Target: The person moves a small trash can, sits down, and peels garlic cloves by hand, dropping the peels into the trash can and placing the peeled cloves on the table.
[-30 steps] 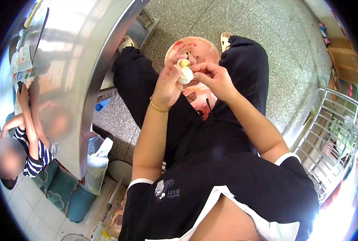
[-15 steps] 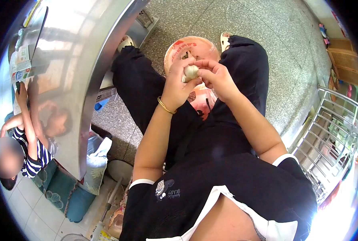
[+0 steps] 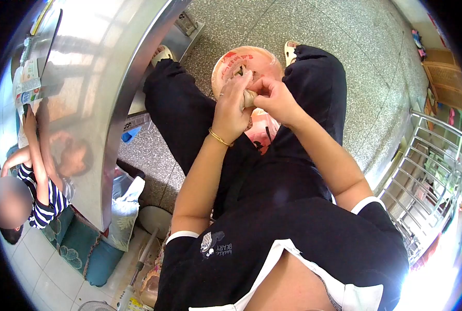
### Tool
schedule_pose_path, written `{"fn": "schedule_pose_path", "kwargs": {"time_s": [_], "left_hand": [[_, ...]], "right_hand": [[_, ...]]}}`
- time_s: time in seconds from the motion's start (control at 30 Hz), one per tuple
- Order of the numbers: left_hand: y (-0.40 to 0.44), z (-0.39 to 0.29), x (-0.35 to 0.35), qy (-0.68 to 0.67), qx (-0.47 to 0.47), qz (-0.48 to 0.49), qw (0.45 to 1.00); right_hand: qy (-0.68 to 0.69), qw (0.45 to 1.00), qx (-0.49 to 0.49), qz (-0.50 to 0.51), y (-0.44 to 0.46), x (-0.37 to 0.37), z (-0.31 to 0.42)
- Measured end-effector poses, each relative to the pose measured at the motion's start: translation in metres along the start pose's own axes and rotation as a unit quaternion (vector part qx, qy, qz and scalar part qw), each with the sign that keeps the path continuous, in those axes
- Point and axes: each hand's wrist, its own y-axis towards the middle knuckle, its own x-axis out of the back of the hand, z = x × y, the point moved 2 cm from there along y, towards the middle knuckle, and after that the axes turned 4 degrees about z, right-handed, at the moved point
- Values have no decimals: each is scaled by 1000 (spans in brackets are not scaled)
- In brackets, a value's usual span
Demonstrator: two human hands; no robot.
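Note:
A whitish garlic bulb (image 3: 249,98) is held between my two hands, partly covered by fingers. My left hand (image 3: 232,110) is wrapped round it from the left, a gold bracelet at the wrist. From the right, my right hand (image 3: 277,103) pinches the bulb with bent fingers. Below my hands, between my legs, stands a pink-orange plastic-lined container (image 3: 265,58) with red print and some dark and pale scraps inside.
A shiny metal table (image 3: 99,67) is at my left, with a person in a striped shirt (image 3: 44,199) beyond it. A metal rack (image 3: 422,181) stands at the right. White bags (image 3: 125,207) and a teal cushion (image 3: 104,264) lie at lower left.
The garlic bulb has been turned and is now more hidden by my fingers. My left hand has shifted slightly to the right, and my right fingers have curled over the bulb.

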Motion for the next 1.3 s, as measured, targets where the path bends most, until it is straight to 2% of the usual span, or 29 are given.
{"fn": "schedule_pose_path", "kwargs": {"time_s": [0.13,0.23,0.3,0.37,0.4,0.43,0.5,0.57,0.63,0.7,0.77,0.8,0.83,0.87,1.0,1.07,1.3], "left_hand": [[-2,0,-3,7,40,10,999],[0,4,-2,4,48,-9,999],[1,7,2,-67,84,-71,992],[1,10,2,-113,111,-79,984],[-2,15,2,-266,177,-65,945],[-4,20,-1,-411,239,-51,878],[-4,14,2,-455,224,-42,861],[-4,16,3,-652,218,-48,725],[-8,29,3,-635,231,-40,737],[-5,24,4,-617,242,-31,748],[-2,12,6,-413,194,-56,888],[-1,11,6,-414,194,-56,888],[1,9,6,-334,149,-56,929],[3,7,7,-251,102,-55,961],[1,10,8,-240,142,-58,959],[-1,8,4,-320,176,-47,930],[-3,13,-4,-373,245,-49,894]], "right_hand": [[-19,998,36,-41,2,-3,-13],[44,997,30,-61,-1,-5,-11],[247,967,18,-61,-2,-5,-6],[264,963,26,-43,1,-5,-5],[341,939,29,-31,2,-7,-4],[416,909,32,-18,3,-8,-3],[450,892,34,7,4,-6,-4],[483,874,37,31,5,-4,-5],[521,849,30,79,5,-4,-6],[501,864,2,55,2,-4,2],[480,876,-26,31,1,-5,1],[430,902,-26,37,1,-5,-3],[378,924,-26,43,2,-5,-6],[378,924,-27,43,0,-5,-4],[346,938,-28,18,-7,-9,1],[351,936,-13,13,-8,-10,-2],[335,942,21,-1,-5,-14,-11]]}}
